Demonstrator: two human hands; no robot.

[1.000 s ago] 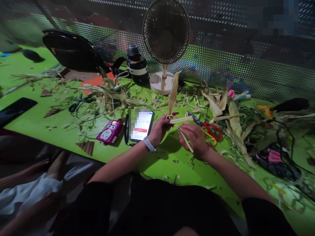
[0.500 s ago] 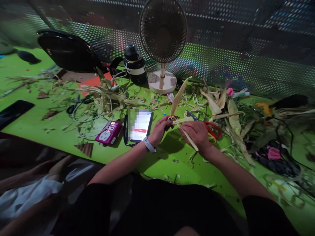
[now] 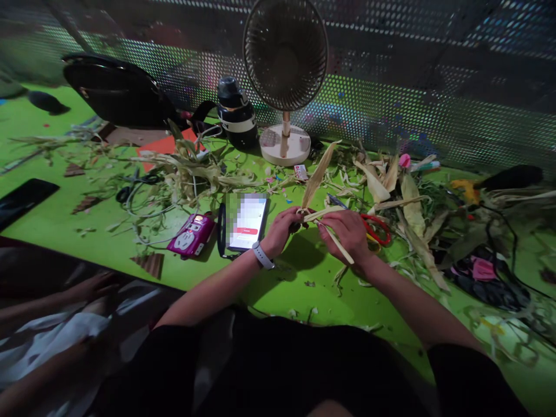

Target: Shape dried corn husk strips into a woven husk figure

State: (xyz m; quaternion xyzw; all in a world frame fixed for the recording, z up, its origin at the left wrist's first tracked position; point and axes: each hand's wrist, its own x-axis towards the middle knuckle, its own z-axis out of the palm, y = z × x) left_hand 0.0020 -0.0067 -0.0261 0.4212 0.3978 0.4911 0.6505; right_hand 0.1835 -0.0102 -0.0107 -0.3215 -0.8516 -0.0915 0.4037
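Note:
Above the green table, my left hand pinches the base of a bundle of dried corn husk; one broad leaf of it stands up and away from me. My right hand is closed on narrow husk strips at the bundle's right side, and one strip hangs down across its fingers. The spot where the strips meet the bundle is small and partly hidden by my fingers. Just right of my right hand are red scissor handles. A lit phone leans left of my left wrist.
A purple power socket with a white cable lies left of the phone. Behind stand a fan, a dark bottle and a black bag. Loose husks cover the right side. Another person's arm shows at lower left.
The husk bundle tilts slightly more to the right, and the hanging strip has shifted a little. Both hands keep their grip. The other person's arm at lower left has moved.

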